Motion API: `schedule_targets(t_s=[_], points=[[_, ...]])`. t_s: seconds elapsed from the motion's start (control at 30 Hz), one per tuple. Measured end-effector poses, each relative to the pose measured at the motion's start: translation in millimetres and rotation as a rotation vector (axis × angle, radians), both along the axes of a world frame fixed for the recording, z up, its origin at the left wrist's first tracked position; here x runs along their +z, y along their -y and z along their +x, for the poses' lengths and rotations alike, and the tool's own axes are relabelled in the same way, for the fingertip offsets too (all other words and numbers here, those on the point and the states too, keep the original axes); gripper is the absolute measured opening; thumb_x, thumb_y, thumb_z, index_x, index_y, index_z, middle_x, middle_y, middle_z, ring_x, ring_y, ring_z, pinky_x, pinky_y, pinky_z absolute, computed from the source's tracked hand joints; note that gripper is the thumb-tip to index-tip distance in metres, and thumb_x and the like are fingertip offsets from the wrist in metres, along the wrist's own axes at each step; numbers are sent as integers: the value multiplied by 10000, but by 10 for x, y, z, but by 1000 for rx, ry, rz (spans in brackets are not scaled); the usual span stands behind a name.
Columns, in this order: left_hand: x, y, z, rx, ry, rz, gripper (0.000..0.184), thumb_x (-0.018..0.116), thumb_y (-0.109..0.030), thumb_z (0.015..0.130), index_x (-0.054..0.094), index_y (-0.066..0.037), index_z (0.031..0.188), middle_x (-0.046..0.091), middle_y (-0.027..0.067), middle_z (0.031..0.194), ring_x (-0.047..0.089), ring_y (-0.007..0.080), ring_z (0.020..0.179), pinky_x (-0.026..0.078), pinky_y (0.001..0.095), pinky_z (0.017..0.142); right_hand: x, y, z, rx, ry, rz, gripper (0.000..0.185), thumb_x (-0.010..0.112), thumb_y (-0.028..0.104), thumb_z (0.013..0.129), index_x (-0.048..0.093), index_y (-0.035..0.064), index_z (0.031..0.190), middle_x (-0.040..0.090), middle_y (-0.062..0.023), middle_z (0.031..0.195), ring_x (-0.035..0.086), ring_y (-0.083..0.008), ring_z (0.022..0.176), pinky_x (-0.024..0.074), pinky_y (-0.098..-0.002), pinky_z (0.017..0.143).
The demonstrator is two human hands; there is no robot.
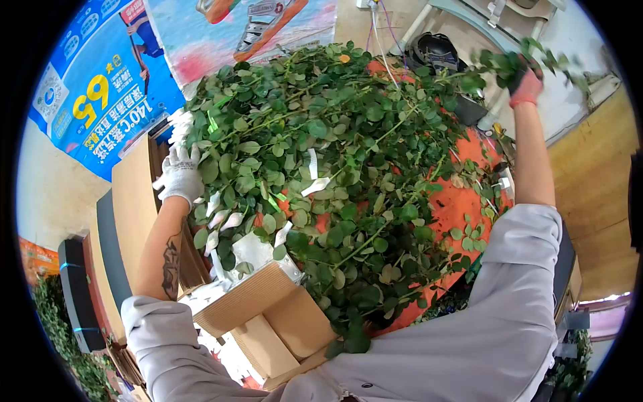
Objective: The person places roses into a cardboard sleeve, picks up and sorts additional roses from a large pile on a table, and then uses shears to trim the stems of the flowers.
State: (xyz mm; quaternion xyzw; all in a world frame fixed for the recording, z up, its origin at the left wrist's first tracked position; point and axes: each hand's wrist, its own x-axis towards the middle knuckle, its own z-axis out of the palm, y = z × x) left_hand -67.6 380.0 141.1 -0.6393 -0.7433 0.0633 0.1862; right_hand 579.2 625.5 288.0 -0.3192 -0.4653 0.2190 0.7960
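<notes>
the left hand (181,175), in a white knitted glove, lies at the left edge of a broad, tangled pile of green leafy stems (318,127), its fingers stretched out and slightly apart; its underside is hidden, so i cannot tell whether it grips anything. just beyond its fingertips is a cluster of narrow white bud-like pieces (179,126), too small to make out fully. nearer the body from this hand, slim pale buds in white sleeves (232,221) stick out of the pile's edge, and beyond them, closer to the person, stands an opened brown corrugated cardboard box (301,321) with its flaps raised. left of this hand are tall tan cardboard sheets (130,201), and beyond it hangs a blue printed poster with yellow figures (94,87). the right hand (526,84), in a pinkish-red glove with a dark palm, is raised past the pile's far right corner, arm extended, its fingers closed around a blurred bunch of green leafy stems (495,61) that sticks out on both sides of the fist. just left of this hand is a black shoe-like object (432,52), behind it a pale metal-framed chair (462,10), and below it, toward the body, a bare stretch of orange-red sheet (450,208) scattered with loose leaves.
</notes>
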Motion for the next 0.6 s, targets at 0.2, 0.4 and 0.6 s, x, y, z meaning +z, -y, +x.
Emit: schedule_targets(t_s=[0.2,0.4,0.6], points=[[-187,-228,1376,-635,416,-107,228,585,-163,701,609,-81,912,606,127,808,589,313,789,472,398,739,32,474,-1243,-291,738,66,288,588,106,762,556,-9,1024,621,-109,936,557,-190,855,432,-327,778],[-966,-715,2181,-333,458,-519,440,503,-413,818,520,-81,1105,586,149,1110,567,309,1019,443,399,860,-39,616,-1264,-399,701,-27,223,549,61,783,569,10,999,647,-97,924,603,-225,882,439,-307,815],[-1030,-862,2231,-444,330,-501,295,511,-337,833,611,-87,954,645,117,952,611,288,922,461,407,801,204,490,-316,31,228,51,148,546,-7,805,513,35,943,635,-117,922,633,-208,778,517,-303,690]])
